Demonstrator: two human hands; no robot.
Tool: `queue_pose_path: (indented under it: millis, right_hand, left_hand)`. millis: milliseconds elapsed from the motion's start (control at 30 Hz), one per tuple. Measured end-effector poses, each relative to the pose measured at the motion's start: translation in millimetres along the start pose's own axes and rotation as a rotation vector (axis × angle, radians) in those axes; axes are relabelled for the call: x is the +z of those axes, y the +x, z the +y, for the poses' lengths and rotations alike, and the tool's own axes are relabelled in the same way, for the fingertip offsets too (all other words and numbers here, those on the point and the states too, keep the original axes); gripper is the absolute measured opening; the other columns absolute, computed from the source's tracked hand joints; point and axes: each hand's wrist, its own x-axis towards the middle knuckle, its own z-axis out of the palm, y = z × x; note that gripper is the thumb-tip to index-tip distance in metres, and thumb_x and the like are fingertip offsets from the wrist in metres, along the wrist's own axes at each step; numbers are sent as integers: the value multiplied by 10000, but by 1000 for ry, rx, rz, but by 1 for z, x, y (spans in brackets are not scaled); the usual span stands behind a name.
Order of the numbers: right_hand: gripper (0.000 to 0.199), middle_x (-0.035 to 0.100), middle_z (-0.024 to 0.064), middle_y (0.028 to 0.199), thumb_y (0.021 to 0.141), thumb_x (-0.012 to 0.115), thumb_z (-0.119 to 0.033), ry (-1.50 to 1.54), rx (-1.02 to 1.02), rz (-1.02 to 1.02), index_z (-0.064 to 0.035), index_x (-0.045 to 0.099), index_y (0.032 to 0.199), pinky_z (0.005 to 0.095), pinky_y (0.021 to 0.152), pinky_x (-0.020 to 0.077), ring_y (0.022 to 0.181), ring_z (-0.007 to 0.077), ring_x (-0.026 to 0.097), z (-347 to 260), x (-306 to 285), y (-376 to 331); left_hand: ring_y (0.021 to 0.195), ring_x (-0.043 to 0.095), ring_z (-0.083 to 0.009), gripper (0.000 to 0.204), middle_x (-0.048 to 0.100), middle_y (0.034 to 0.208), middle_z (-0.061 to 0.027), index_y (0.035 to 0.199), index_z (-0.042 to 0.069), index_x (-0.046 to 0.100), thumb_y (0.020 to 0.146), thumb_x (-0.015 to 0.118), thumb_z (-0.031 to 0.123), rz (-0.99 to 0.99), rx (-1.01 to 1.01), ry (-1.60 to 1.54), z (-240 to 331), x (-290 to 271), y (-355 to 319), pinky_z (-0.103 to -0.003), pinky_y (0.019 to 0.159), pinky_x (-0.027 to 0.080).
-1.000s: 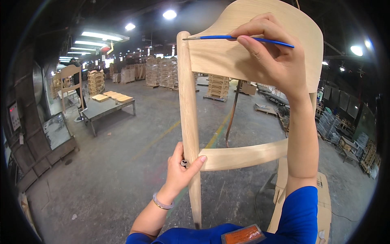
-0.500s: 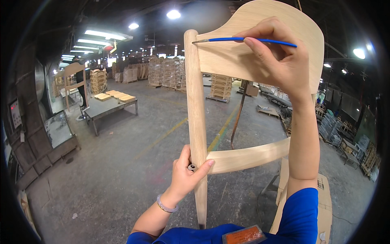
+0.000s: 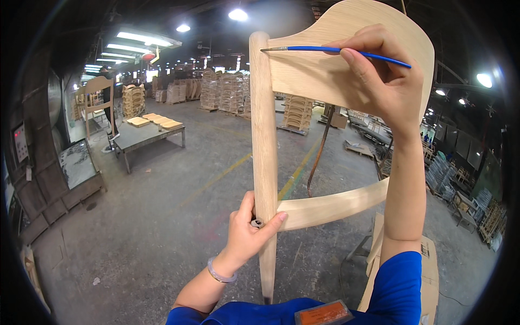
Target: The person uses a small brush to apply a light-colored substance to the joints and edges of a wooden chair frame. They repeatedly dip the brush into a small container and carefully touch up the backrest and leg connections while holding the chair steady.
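Observation:
A pale wooden chair back stands in front of me: a round post [image 3: 264, 124], a broad curved top panel [image 3: 303, 67] and a lower curved rail [image 3: 330, 208]. My left hand [image 3: 245, 233] is wrapped round the post where the rail meets it, thumb resting on the rail. Beside those fingers sits a small, dark round opening with a pale rim [image 3: 257, 223]; what it belongs to is hidden. My right hand [image 3: 387, 81] pinches a thin paintbrush [image 3: 314, 49] with a blue handle, held nearly level. Its fine tip meets the upper post, near the panel's edge.
A low metal table [image 3: 149, 138] with several wooden panels stands at left, a person [image 3: 108, 103] and another chair frame [image 3: 99, 105] behind it. Stacked wooden parts [image 3: 216, 89] line the far floor. Cardboard [image 3: 429, 271] lies at lower right, and a dark control cabinet [image 3: 21, 143] is far left.
My right hand and the paintbrush have shifted slightly right relative to the post, the tip staying at its upper end. The left hand keeps its grip; the view has moved a little.

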Motion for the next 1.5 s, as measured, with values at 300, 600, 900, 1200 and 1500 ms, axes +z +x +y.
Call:
queue_pose_path:
  millis: [300,600,900,1200,1500]
  right_hand:
    - [104,717,60,985,929,770,-15,16,-33,7,30,740,1018,243,824,567,935,123,697,5,8,5]
    - [75,714,83,1018,962,713,33,48,3,-24,54,712,1034,253,807,475,909,119,605,10,16,4]
    - [82,712,75,1012,963,718,26,61,-14,-33,50,705,1040,250,805,479,902,118,615,12,20,7]
    - [90,735,96,1042,981,712,-2,69,-8,-43,55,701,1050,241,831,493,936,113,640,9,27,12]
    - [92,731,103,1045,978,711,4,117,-9,-37,59,702,1051,251,847,499,944,124,649,6,34,17]
  left_hand:
    - [789,759,-179,445,760,889,-147,1157,-18,581,934,811,292,7,-2,53,-1,-8,3,-291,669,581]
    - [767,755,-174,447,756,865,-147,1145,-20,576,929,813,291,6,-10,79,-8,-13,6,-284,644,567]
    - [772,754,-176,453,760,885,-146,1170,-25,578,931,813,280,34,16,38,-6,-15,6,-291,653,573]
    - [764,751,-167,465,758,874,-151,1183,-29,573,934,810,285,30,-25,78,-5,-25,2,-278,643,564]
    - [746,731,-142,437,744,846,-141,1111,-11,558,936,813,298,39,-16,45,-2,-32,0,-271,613,544]
